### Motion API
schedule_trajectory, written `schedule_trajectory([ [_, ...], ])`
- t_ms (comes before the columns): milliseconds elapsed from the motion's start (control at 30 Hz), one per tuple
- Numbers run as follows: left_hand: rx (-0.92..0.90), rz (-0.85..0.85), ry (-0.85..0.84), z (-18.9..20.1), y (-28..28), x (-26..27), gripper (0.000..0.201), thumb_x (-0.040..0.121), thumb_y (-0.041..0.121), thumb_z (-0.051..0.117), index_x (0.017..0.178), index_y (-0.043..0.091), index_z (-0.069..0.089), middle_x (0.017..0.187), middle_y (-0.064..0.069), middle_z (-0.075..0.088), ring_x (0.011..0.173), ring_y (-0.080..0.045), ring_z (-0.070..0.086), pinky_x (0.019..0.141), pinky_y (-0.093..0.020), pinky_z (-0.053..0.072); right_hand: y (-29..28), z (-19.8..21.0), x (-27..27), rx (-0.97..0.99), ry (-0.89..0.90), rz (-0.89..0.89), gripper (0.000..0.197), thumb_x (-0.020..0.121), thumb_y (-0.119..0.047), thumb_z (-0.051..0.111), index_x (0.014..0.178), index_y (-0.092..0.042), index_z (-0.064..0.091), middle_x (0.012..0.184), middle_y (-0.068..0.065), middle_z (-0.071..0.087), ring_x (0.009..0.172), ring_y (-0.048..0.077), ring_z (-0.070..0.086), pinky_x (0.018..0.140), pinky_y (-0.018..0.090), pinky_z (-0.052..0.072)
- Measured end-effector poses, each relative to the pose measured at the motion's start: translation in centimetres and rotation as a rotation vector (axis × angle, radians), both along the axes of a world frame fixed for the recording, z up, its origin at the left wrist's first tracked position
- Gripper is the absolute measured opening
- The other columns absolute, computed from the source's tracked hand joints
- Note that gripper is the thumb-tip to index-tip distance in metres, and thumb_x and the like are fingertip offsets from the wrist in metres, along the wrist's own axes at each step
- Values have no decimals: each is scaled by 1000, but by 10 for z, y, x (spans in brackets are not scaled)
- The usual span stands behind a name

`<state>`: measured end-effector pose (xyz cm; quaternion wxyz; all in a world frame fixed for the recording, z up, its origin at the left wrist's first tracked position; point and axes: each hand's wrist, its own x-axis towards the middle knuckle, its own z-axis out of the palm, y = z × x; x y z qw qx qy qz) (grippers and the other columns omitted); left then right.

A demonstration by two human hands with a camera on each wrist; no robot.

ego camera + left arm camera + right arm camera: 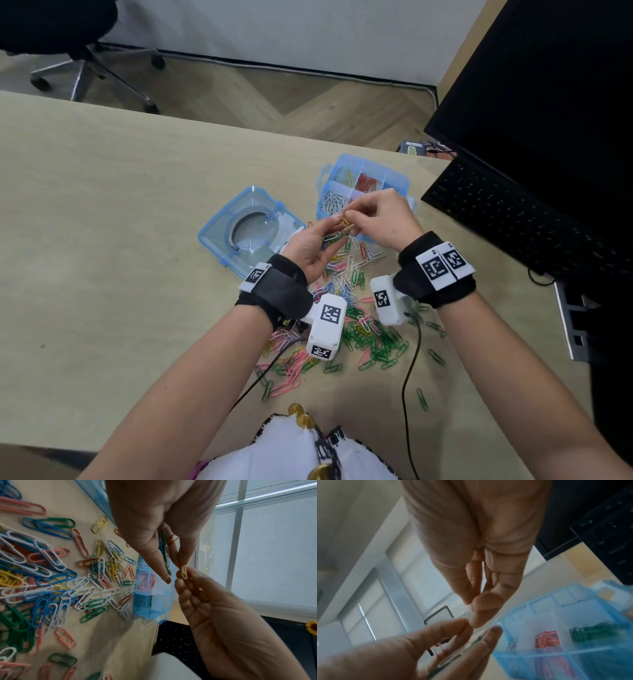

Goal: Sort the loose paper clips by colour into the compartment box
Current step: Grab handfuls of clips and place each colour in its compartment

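Above the table, my right hand [354,215] pinches one yellow paper clip [346,222] at its fingertips. My left hand [327,238], palm up, touches the same yellow clip [184,572] with a fingertip and holds a small bunch of clips [166,555], green, blue and white, between thumb and fingers. Just behind the hands is the blue compartment box [394,178], with white clips [330,202], red clips [368,183] and green clips [590,634] in separate compartments. A pile of loose mixed clips [346,308] lies on the table beneath my wrists.
The box's clear blue lid [250,229] lies to the left of the box. A black keyboard [513,219] and a monitor [548,85] stand at the right. Cables [409,370] run over the table's front part. Left of the lid is bare tabletop [102,205].
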<state>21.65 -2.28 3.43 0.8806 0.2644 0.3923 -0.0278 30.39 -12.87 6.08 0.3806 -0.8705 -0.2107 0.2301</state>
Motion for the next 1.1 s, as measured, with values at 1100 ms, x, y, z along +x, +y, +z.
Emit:
schedule_trajectory([
  [1100, -168, -77, -149, -1, -1, 3, 37, 103, 13, 30, 88, -7, 57, 86, -22, 69, 74, -25, 71, 67, -33, 60, -11, 5, -13, -115, -225, 95, 11, 79, -15, 76, 89, -16, 77, 77, -13, 52, 68, -1, 50, 64, 2, 33],
])
